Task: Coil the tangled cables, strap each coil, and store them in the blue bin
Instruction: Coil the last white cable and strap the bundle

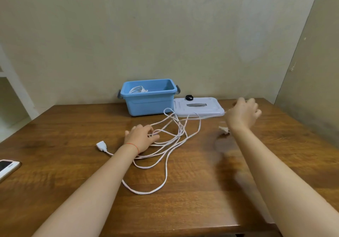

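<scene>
- Tabletop (183,209): brown wood, carrying everything listed here. All places below are taken from the blue bin.
- Blue bin (149,101): open, standing at the far edge against the wall. It holds one white coil (138,89) lying at its left end; I cannot see a strap on it from here.
- Lid (199,106): pale, flat, just right of the bin, grey handle up. One cable strand runs across its near edge.
- White cable (166,145): loose tangle in front of the bin, loops sprawling toward me. I judge it light, limp and smooth, likely to slide and spring out of a coil, so best taken near a plug end and fed loop by loop.
- My left hand (142,137): in front of the bin, fingers curled into the tangle, gripping some strands.
- My right hand (242,114): right of the lid, blurred and raised; a taut strand leads to it, so I take it as pinched there, though the fingers are unclear.
- Phone (7,168): far left of the bin, at the tabletop's edge.
- White plug (101,145): left of the tangle, a fair starting grip.
- Second plug end (224,130): below my right wrist, blurred.
- Black strap (189,97): small ring on the lid's far edge, just right of the bin.
</scene>
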